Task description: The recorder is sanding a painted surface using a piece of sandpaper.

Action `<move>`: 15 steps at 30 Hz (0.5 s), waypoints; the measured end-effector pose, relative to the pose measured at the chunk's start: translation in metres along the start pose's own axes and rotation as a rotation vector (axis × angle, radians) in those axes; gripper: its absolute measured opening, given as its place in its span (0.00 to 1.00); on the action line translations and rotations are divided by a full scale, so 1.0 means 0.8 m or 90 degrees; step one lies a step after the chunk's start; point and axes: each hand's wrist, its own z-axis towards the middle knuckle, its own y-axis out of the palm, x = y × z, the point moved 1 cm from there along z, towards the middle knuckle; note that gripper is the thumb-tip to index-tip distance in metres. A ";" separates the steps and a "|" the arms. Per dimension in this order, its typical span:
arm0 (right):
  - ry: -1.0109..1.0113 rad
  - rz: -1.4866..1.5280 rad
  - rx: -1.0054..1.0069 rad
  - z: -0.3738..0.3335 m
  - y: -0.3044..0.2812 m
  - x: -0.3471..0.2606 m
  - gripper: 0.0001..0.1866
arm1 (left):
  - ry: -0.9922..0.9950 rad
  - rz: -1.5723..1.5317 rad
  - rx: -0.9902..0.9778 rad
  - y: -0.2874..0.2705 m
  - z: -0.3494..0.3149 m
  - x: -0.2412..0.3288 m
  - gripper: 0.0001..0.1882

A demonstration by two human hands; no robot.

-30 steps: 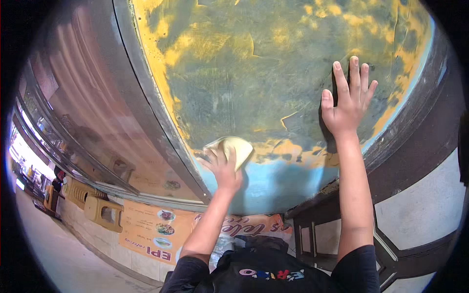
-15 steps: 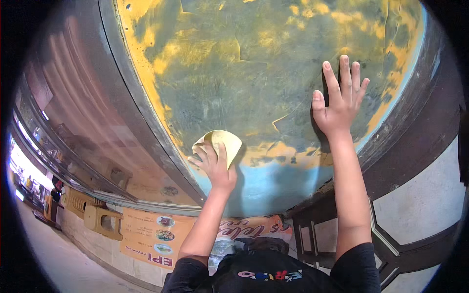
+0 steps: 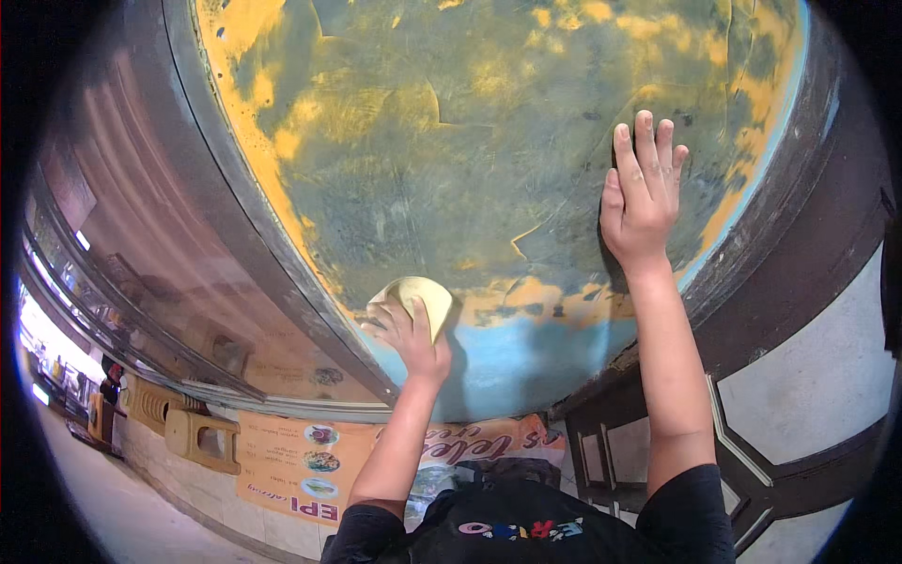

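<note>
The left hand (image 3: 413,329) is pressing a pale yellow cloth (image 3: 418,293) against the lower left part of the wall panel (image 3: 423,169), right beside the panel's metal frame (image 3: 254,244). Since a second ago, the cloth has been creeping upward along that edge, from the blue band at the bottom toward the yellow streaks, so the wiping appears to be working up the panel's left side. The fingers of that hand are lying fairly close together over the cloth, pinning it flat rather than pinching it. The right hand (image 3: 642,197) is staying planted on the panel's right part, palm flat, fingers straight and slightly spread, thumb apart, apparently bracing the body. No container is showing anywhere; only a signboard (image 3: 310,461) is hanging below the frame.
</note>
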 end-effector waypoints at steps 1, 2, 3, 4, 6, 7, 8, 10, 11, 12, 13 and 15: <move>0.000 -0.007 0.001 0.001 -0.002 -0.001 0.28 | 0.001 0.000 0.001 0.007 -0.021 -0.003 0.42; 0.001 -0.001 0.006 0.002 0.000 -0.005 0.28 | 0.003 0.003 -0.041 0.014 -0.052 -0.011 0.42; 0.003 0.005 0.002 0.001 0.000 -0.005 0.28 | 0.007 -0.004 -0.083 0.022 -0.074 -0.011 0.42; 0.007 0.010 -0.003 -0.002 0.000 -0.005 0.27 | -0.047 -0.028 -0.120 0.016 -0.076 0.001 0.39; 0.007 0.001 -0.006 0.000 0.002 -0.003 0.26 | -0.029 -0.012 -0.063 0.020 -0.053 -0.003 0.41; 0.005 -0.006 -0.004 -0.001 -0.001 0.000 0.25 | -0.029 -0.027 -0.034 0.013 -0.025 0.007 0.41; 0.004 -0.004 0.002 -0.001 -0.002 0.000 0.25 | -0.032 -0.032 -0.004 0.003 0.009 0.010 0.41; 0.004 0.007 0.003 0.001 -0.001 -0.001 0.24 | -0.014 -0.042 0.050 -0.012 0.045 0.005 0.41; 0.004 0.010 0.009 0.001 -0.001 -0.002 0.24 | -0.008 -0.036 0.046 -0.007 0.035 -0.002 0.42; 0.004 0.013 0.015 0.002 -0.001 -0.003 0.24 | -0.003 -0.030 0.043 0.006 0.013 -0.012 0.44; 0.006 0.006 0.008 0.002 -0.001 -0.005 0.25 | 0.009 0.026 0.015 0.021 -0.027 -0.019 0.45; 0.005 0.009 0.008 0.001 0.000 -0.005 0.24 | -0.047 -0.004 -0.126 0.040 -0.110 -0.014 0.42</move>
